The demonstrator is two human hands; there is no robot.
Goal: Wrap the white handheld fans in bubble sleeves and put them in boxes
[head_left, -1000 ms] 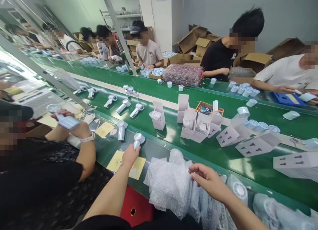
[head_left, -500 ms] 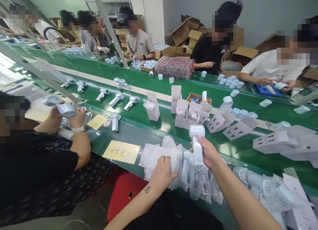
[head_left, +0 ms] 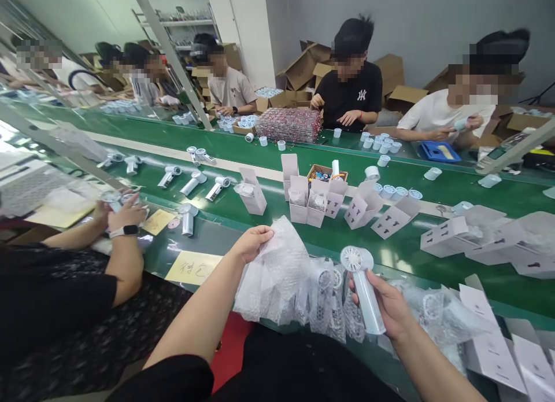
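My right hand [head_left: 390, 306] is closed round the handle of a white handheld fan [head_left: 367, 292], whose round grille faces up and to the left. Between thumb and fingers, my left hand [head_left: 255, 243] pinches the upper left corner of a bubble wrap bag [head_left: 284, 257], lifted above other bubble wrap bags on the near table edge. Several bubble-wrapped fans [head_left: 321, 292] lie in a row between my two hands. A yellow paper [head_left: 191, 267] with handwriting lies left of the bags.
Open white boxes [head_left: 299, 199] stand on the green conveyor belt [head_left: 269, 217]. Bare fans [head_left: 188, 217] lie farther left. More wrapped fans [head_left: 433, 303] and boxes [head_left: 489, 332] are at my right. A co-worker's hands [head_left: 124, 214] work at the left; other people sit across the belt.
My left hand has left its flat rest on the bags and now lifts one by its corner. My right hand has lowered the fan and turned its grille into view.
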